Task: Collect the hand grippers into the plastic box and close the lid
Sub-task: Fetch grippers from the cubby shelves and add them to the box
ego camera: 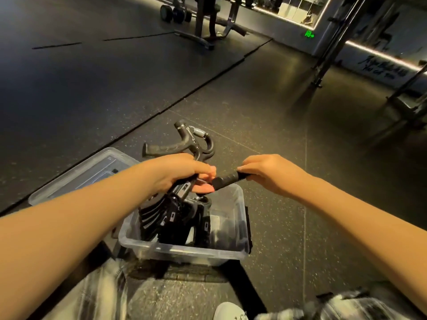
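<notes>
A clear plastic box [238,218] stands on the dark floor in front of my knees, with several black hand grippers [178,218] packed inside it. Its clear lid [87,174] lies on the floor to the left, behind my left arm. My left hand [178,172] grips a bunch of black hand grippers over the box; one gripper [191,139] with a metal spring sticks up above my fingers. My right hand [268,172] pinches the black foam handle [228,180] of a gripper whose other end reaches my left hand.
A weight bench frame [208,26] and dumbbells [175,12] stand far back on the black rubber mats. Rack legs [328,61] and a lit wall strip run along the right. My knees in light trousers and a white shoe [228,311] are at the bottom.
</notes>
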